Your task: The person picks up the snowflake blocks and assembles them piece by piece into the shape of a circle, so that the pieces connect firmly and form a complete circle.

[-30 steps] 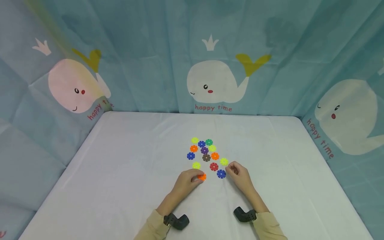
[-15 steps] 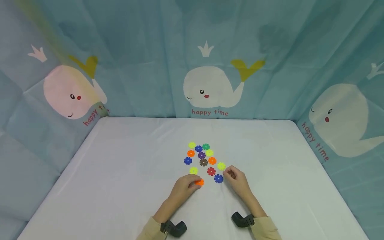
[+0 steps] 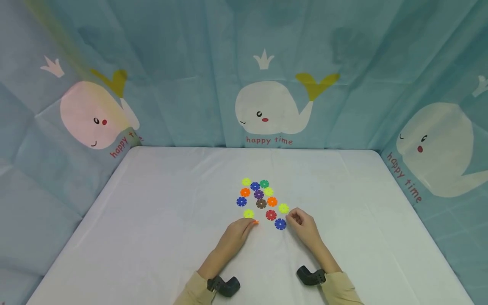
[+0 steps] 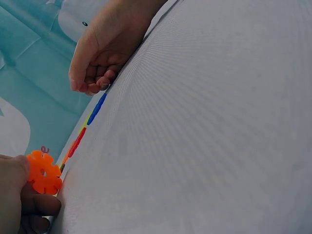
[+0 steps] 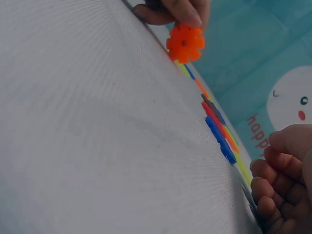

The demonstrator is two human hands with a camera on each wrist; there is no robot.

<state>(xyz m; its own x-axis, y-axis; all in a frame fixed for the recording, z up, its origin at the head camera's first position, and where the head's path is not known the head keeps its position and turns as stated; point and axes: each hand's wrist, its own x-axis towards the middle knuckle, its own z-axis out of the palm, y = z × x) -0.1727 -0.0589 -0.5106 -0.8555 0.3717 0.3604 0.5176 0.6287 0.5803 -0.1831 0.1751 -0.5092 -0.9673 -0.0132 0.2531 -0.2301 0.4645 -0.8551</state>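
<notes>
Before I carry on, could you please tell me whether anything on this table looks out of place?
Nothing looks spilled or damaged. Only the orange disc in the left hand stands out: it is held upright, while the other discs lie flat on the white table.

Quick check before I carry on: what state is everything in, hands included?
Held orange disc: tilted up on edge; table contact unclear
Left hand: pinching that disc
Right hand: fingers loosely curled, nothing visible in its grip
Red disc: lying flat
Other discs: lying flat
Cloth: spread out
Curtain: hanging, creased
</notes>
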